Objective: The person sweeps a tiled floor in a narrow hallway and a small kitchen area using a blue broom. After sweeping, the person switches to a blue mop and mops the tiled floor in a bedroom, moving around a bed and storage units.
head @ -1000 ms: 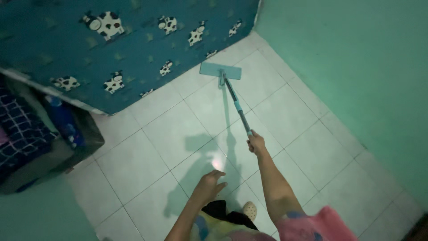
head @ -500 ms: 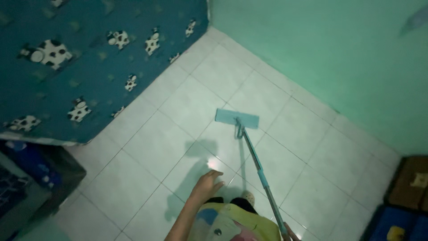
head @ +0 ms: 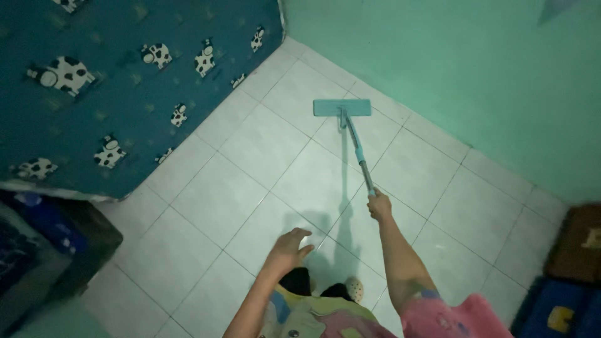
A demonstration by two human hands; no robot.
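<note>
— At twelve o'clock on the tiled floor (head: 263, 163), what lies there?

— My flat mop (head: 342, 108), its head just beside the green wall (head: 451, 69). My right hand (head: 379, 204) wraps the handle's near end, fingers curled tight around it.

— And at seven o'clock?

— My left hand (head: 289, 248) hangs free, fingers loosely spread, holding nothing. Dim light blurs the dark boxes (head: 44, 250) at nine; my feet are mostly hidden.

Glossy, smooth ceramic floor tiles (head: 250, 206) underfoot, catching a bright glare. On those tiles, a flat mop (head: 342, 107) with matt plastic-looking head. Beside the tiles, soft printed cloth bedsheet (head: 113, 87) and matt painted wall (head: 476, 75).
</note>
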